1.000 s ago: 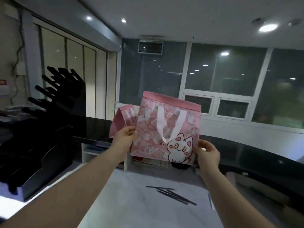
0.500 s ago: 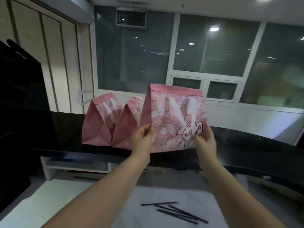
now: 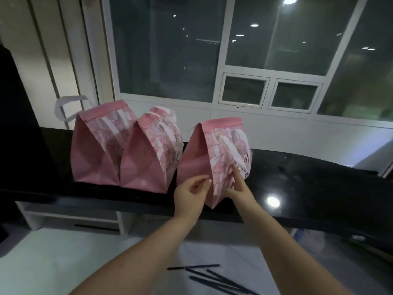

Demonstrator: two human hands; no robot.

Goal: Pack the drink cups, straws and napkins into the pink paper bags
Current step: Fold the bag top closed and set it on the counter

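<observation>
Closest to me, a handful of black straws [image 3: 212, 277] lies loose on the white table [image 3: 63, 262], some crossing each other, between my two forearms. Above them the left hand [image 3: 191, 192] has its fingers loosely curled, the tips against the near corner fold of the right-hand pink bag [image 3: 219, 150]; I cannot tell whether they pinch the paper or only touch it. The right hand [image 3: 236, 186] lies on that bag's printed front, its index finger straight and pressed flat against the paper, with nothing clasped in it. This bag stands upright at the near edge of the glossy black counter [image 3: 319, 184], top folded closed, plain pink side panel turned to my left. Under the counter on the left I see a white shelf [image 3: 63, 213]. Just beyond and to the left, two more bags stand on the same counter, touching each other: the middle pink bag [image 3: 148, 154], and the left pink bag [image 3: 97, 145], both folded closed at the top. A small gap separates the middle one from the bag under my hands. A white handle loop [image 3: 63, 107] sticks out behind the left bag. Farthest off, a dark window [image 3: 255, 39] with white frames reflects ceiling lights.
</observation>
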